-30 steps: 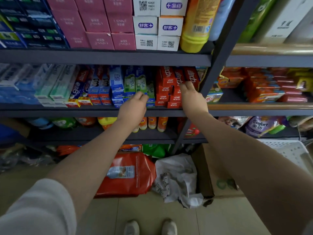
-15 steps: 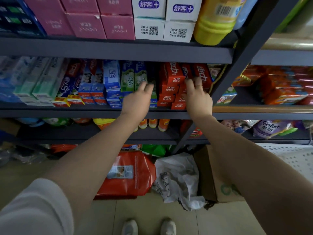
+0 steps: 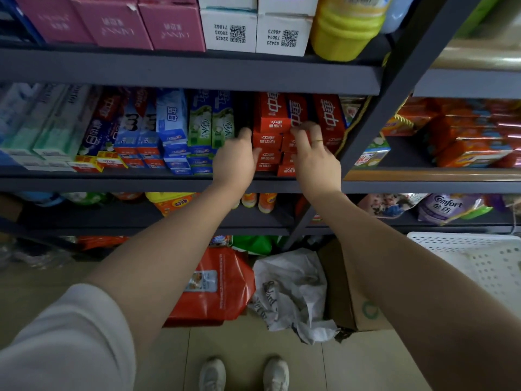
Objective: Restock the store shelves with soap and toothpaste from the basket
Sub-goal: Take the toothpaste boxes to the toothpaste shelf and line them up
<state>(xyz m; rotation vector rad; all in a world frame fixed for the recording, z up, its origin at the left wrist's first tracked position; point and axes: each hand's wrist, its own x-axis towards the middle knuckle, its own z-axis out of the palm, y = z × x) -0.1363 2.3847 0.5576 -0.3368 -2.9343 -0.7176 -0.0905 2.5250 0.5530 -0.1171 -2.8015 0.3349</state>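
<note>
A stack of red toothpaste boxes (image 3: pixel 271 114) stands on the middle shelf (image 3: pixel 141 182), next to green toothpaste boxes (image 3: pixel 210 122) and blue ones (image 3: pixel 172 117). My left hand (image 3: pixel 235 163) is at the red stack's left side, fingers reaching into the dark gap beside it, thumb against the box ends. My right hand (image 3: pixel 317 160) rests its spread fingers on the front of the same stack. Neither hand carries anything. The white perforated basket (image 3: pixel 479 266) sits low at the right; its contents are hidden.
A slanted dark shelf post (image 3: pixel 394 88) runs just right of my right hand. Orange soap packs (image 3: pixel 462 131) fill the neighbouring shelf. On the floor below lie a red bag (image 3: pixel 217 283), a crumpled white bag (image 3: pixel 290 289) and a cardboard box (image 3: pixel 352 300).
My left hand has shifted right from the green boxes to the red stack. My right hand has stayed on the red boxes. The camera has moved closer to the shelf.
</note>
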